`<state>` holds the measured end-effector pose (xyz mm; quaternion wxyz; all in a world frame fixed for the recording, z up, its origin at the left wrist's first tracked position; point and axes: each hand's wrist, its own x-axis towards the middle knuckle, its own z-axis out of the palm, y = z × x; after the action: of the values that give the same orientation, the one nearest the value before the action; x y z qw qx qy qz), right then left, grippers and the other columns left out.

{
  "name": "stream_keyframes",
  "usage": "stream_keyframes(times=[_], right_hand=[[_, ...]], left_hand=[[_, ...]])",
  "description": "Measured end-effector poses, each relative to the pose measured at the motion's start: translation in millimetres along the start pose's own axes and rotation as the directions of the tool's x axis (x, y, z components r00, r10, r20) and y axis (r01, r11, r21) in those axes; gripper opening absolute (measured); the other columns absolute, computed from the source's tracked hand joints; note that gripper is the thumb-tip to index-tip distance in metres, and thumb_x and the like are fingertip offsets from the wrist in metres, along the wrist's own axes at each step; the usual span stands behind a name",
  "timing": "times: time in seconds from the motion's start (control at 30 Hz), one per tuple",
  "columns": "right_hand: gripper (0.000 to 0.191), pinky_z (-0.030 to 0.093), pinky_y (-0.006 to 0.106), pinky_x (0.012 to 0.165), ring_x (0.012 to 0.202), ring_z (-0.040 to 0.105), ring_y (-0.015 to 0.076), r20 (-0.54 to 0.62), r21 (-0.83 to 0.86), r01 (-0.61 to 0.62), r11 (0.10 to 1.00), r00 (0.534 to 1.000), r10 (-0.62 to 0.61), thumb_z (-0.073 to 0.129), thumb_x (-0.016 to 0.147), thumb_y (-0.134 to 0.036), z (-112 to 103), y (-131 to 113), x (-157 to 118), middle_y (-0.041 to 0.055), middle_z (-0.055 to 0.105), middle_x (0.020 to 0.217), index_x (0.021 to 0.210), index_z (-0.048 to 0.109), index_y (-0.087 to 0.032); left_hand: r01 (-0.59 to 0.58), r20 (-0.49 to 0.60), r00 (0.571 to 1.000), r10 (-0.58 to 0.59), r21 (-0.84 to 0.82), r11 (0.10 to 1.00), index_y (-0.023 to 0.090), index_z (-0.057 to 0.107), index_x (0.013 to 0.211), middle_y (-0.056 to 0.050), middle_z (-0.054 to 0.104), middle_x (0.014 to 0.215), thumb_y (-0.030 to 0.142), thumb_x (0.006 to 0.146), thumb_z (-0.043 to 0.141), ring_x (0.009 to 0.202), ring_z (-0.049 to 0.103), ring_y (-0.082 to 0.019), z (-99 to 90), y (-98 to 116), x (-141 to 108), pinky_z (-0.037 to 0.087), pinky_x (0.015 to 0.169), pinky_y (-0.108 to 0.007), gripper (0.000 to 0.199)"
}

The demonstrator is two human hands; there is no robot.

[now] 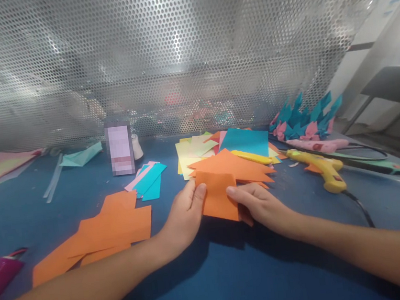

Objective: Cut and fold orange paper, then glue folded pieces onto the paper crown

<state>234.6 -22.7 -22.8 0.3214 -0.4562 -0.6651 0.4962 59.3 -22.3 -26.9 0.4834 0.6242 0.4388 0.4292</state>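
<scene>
A small orange paper piece (220, 198) is held up between both hands above the blue table (215, 283). My left hand (185, 214) pinches its left edge, thumb on the front. On the right edge my right hand (260, 205) grips it the same way; another bit of orange paper shows below that hand. The fingers behind the paper are hidden. Just beyond it lie pointed orange sheets (234, 163) with a yellow cutter (253, 157) on top. More orange pieces (108, 228) are spread to the left of my left hand.
Yellow glue gun (317, 165) and pink glue gun (318, 145), with cords, lie right. Behind are a blue sheet (245, 141), blue strips (153, 179), a phone (119, 149) and folded blue-pink paper shapes (305, 119). A magenta object (0, 278) is at left. Perforated metal (174, 52) stands behind.
</scene>
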Motion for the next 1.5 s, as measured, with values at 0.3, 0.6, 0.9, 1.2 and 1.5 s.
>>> stream_keyframes(times=[0.3, 0.6, 0.9, 1.2, 1.5], right_hand=[[0.059, 0.032, 0.024, 0.044, 0.037, 0.037, 0.0090, -0.126, -0.044, -0.003, 0.999, 0.992, -0.003, 0.035, 0.086, -0.060, -3, -2, -1, -0.0020, 0.040, 0.035, 0.041, 0.040, -0.021], [0.066, 0.033, 0.025, 0.046, 0.038, 0.036, 0.0085, -0.195, -0.040, 0.052, 0.998, 0.979, -0.059, 0.035, 0.081, -0.071, -6, 2, 1, -0.0027, 0.037, 0.034, 0.038, 0.038, -0.021], [0.048, 0.040, 0.022, 0.047, 0.045, 0.048, 0.0079, -0.239, 0.226, 0.078, 0.971, 0.971, -0.023, 0.053, 0.078, -0.062, -6, 1, 5, -0.0009, 0.056, 0.052, 0.063, 0.056, -0.016], [0.032, 0.047, 0.021, 0.054, 0.054, 0.058, 0.0083, -0.047, 0.303, -0.001, 0.953, 0.999, 0.016, 0.073, 0.067, -0.043, -2, 4, 7, -0.0006, 0.064, 0.063, 0.079, 0.065, -0.015], [0.037, 0.043, 0.020, 0.046, 0.048, 0.053, 0.0076, -0.303, 0.294, 0.013, 0.956, 0.950, 0.081, 0.072, 0.064, -0.050, -9, 5, 5, -0.0012, 0.062, 0.059, 0.072, 0.058, -0.017]], left_hand=[[0.018, 0.066, 0.998, -0.017, -0.014, 1.000, 0.019, 0.057, 0.105, -0.009, 0.063, 0.100, 0.049, 0.088, 0.043, 0.094, 0.057, -0.021, 0.6, -1, 2, 0.045, 0.074, -0.029, 0.037], [0.088, 0.091, 0.993, -0.076, -0.139, 0.986, 0.018, 0.053, 0.090, -0.002, 0.056, 0.079, 0.052, 0.084, 0.049, 0.066, 0.051, -0.012, -0.6, -3, 4, 0.041, 0.057, -0.021, 0.035], [0.112, 0.163, 0.983, -0.078, -0.212, 0.971, 0.015, 0.055, 0.100, -0.001, 0.058, 0.080, 0.043, 0.074, 0.067, 0.059, 0.050, -0.007, -0.8, -1, 9, 0.042, 0.053, -0.019, 0.039], [0.043, 0.202, 0.979, -0.040, -0.010, 0.999, 0.014, 0.058, 0.086, 0.000, 0.056, 0.069, 0.046, 0.081, 0.057, 0.052, 0.045, -0.007, -3.1, -5, 7, 0.037, 0.048, -0.020, 0.032], [-0.009, 0.053, 0.999, 0.006, 0.059, 0.998, 0.016, 0.053, 0.079, 0.003, 0.053, 0.066, 0.042, 0.082, 0.055, 0.056, 0.050, -0.008, -18.0, -9, 19, 0.043, 0.056, -0.023, 0.027]])
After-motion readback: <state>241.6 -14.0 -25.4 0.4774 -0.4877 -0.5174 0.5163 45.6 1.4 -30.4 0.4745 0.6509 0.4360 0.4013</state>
